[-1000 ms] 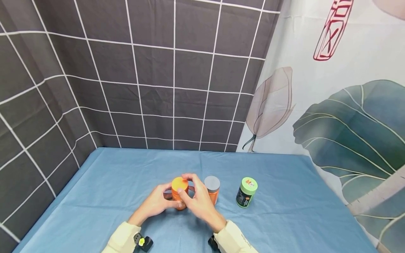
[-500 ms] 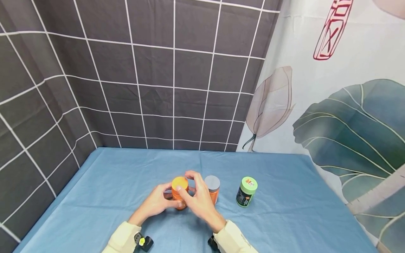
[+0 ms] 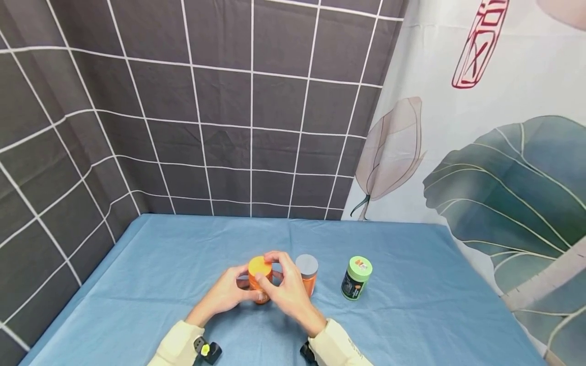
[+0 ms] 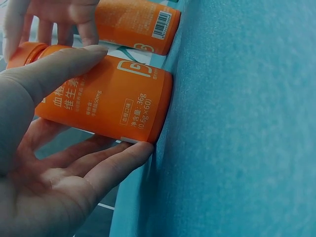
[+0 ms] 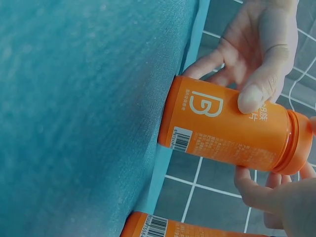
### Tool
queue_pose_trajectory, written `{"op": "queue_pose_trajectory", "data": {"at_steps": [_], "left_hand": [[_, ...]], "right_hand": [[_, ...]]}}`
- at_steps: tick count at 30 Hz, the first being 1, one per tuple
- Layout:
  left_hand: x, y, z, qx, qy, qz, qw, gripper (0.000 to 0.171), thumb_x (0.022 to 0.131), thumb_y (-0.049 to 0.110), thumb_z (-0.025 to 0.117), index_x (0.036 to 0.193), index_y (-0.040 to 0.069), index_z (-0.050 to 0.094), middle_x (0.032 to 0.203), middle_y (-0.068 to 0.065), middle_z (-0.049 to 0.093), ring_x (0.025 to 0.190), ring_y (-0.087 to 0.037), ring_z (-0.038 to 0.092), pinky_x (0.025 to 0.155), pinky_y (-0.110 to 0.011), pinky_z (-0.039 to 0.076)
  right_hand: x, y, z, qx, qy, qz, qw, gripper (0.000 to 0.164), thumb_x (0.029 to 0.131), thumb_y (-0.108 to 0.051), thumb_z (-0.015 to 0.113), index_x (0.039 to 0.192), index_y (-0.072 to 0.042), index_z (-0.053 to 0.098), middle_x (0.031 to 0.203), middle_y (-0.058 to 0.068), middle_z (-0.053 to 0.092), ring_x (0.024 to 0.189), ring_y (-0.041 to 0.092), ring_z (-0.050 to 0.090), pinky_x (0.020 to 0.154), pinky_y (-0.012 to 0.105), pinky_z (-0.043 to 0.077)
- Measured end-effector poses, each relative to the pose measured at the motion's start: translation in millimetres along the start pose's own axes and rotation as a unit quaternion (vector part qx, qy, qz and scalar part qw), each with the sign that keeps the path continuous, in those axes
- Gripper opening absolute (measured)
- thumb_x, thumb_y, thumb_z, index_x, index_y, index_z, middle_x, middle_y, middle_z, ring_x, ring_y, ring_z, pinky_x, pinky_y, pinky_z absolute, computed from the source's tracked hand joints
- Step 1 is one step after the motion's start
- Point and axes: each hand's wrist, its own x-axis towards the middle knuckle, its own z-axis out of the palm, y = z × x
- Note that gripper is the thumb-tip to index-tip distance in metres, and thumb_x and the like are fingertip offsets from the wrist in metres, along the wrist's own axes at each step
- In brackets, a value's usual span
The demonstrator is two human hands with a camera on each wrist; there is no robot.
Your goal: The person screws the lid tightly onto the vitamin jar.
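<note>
An orange bottle [image 5: 222,128] with white printing stands upright on the blue cloth. My left hand [image 3: 227,292] grips its body, thumb on the near side and fingers behind, as the left wrist view shows of the bottle [image 4: 143,98]. The orange-yellow lid [image 3: 259,266] is on the bottle's top. Around that lid curl the thumb and index finger of my right hand [image 3: 290,292]; the other fingers are partly hidden behind the bottle. Close to the right hand's far side stands a second orange bottle [image 3: 309,283] with a grey lid, partly covered by the hand.
Farther right is a dark jar [image 3: 352,285] with a green lid. A blue cloth [image 3: 183,244] covers the table. Behind it hangs a dark gridded curtain [image 3: 224,147], with a white leaf-patterned one [image 3: 439,127] on the right.
Half a second ago my right index finger was raised off the lid with the thumb shifted back; now both are around the lid again. The left hand and the bottles stay in place.
</note>
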Motion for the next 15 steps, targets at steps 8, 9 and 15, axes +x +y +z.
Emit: {"op": "queue_pose_trajectory", "data": {"at_steps": [8, 9, 15], "left_hand": [[0.2, 2.3, -1.0, 0.006, 0.001, -0.007, 1.0000, 0.062, 0.072, 0.024, 0.078, 0.126, 0.009, 0.052, 0.119, -0.010, 0.058, 0.098, -0.018, 0.063, 0.078, -0.026, 0.051], [0.3, 1.9, -0.9, 0.006, 0.000, -0.009, 0.9999, 0.062, 0.072, 0.024, 0.078, 0.126, 0.008, 0.052, 0.119, -0.010, 0.058, 0.098, -0.018, 0.063, 0.078, -0.027, 0.051], [0.3, -0.6, -1.0, -0.007, -0.002, -0.007, 1.0000, 0.061, 0.074, 0.016, 0.077, 0.127, 0.004, 0.051, 0.121, -0.014, 0.057, 0.101, -0.024, 0.062, 0.079, -0.030, 0.051]], "right_hand": [[0.6, -30.6, -5.5, 0.014, 0.009, 0.050, 0.999, 0.041, 0.082, -0.018, 0.069, 0.116, -0.007, 0.049, 0.116, 0.008, 0.051, 0.111, 0.024, 0.049, 0.086, 0.043, 0.047], [0.2, -35.0, -6.5, 0.015, 0.007, 0.047, 0.999, 0.040, 0.083, -0.016, 0.068, 0.117, -0.007, 0.049, 0.117, 0.009, 0.051, 0.113, 0.025, 0.048, 0.087, 0.044, 0.047], [-1.2, -32.9, -6.9, 0.002, -0.018, -0.011, 1.000, 0.038, 0.089, -0.007, 0.056, 0.126, -0.003, 0.047, 0.126, 0.014, 0.050, 0.119, 0.029, 0.046, 0.087, 0.044, 0.046]]}}
